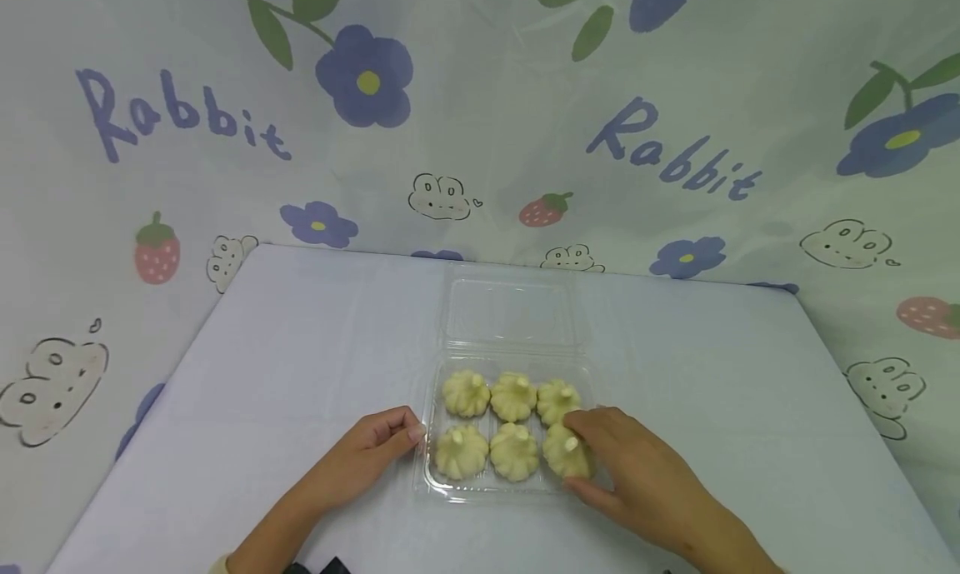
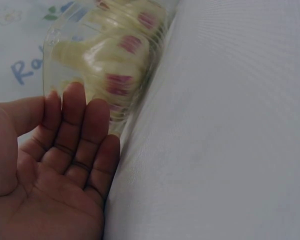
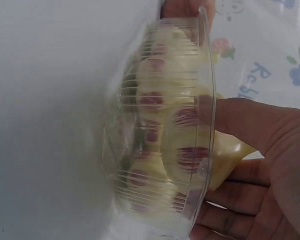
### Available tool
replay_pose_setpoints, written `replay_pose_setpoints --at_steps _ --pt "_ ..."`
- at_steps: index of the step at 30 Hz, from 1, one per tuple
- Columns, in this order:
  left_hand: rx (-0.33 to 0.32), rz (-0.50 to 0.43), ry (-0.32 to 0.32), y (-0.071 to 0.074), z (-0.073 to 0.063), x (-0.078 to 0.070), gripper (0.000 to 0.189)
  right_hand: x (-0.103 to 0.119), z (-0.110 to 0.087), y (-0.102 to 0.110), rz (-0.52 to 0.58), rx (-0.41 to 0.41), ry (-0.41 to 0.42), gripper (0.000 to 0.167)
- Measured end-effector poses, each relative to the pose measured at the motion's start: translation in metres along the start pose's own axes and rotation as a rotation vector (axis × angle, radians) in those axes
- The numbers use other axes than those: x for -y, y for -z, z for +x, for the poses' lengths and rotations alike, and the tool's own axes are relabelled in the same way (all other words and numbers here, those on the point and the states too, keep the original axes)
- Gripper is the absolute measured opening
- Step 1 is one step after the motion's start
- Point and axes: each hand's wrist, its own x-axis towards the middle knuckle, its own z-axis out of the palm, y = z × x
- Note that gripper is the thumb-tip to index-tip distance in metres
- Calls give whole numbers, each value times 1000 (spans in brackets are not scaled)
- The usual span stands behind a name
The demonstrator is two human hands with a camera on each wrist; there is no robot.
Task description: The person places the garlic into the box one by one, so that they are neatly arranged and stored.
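Note:
A clear plastic clamshell box [image 1: 487,501] lies unfolded, with pale yellow garlic bulbs [image 1: 513,451] in two rows of three, stems up. Its left rim is held between the thumb and fingers of my left hand [image 1: 371,453]. My right hand [image 1: 648,470] reaches over the right side and grips the front-right garlic bulb [image 1: 564,456], thumb near the front and fingers behind. In the right wrist view that garlic bulb [image 3: 227,155] shows between thumb and fingers, partly above the rim. Reddish-purple patches mark the bulbs' sides in both wrist views.
The box's lid [image 1: 510,311] lies folded back toward the far table edge. A white cloth covers the table [image 1: 315,332]. Behind it hangs a curtain [image 1: 480,124] printed with rabbits, flowers and strawberries. Small black objects [image 1: 333,566] show at the bottom edge.

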Motion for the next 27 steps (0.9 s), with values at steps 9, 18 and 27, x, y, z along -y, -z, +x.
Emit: replay_pose_setpoints --at_steps 9,18,27 --pt "1 7 -11 0 0 -2 23 -5 4 -2 72 99 -101 65" --pt "-5 -7 -9 -1 0 -3 22 -9 7 -6 64 116 -103 66" --pt "-3 -7 -21 -1 0 -1 22 -10 11 -7 92 137 -94 60"
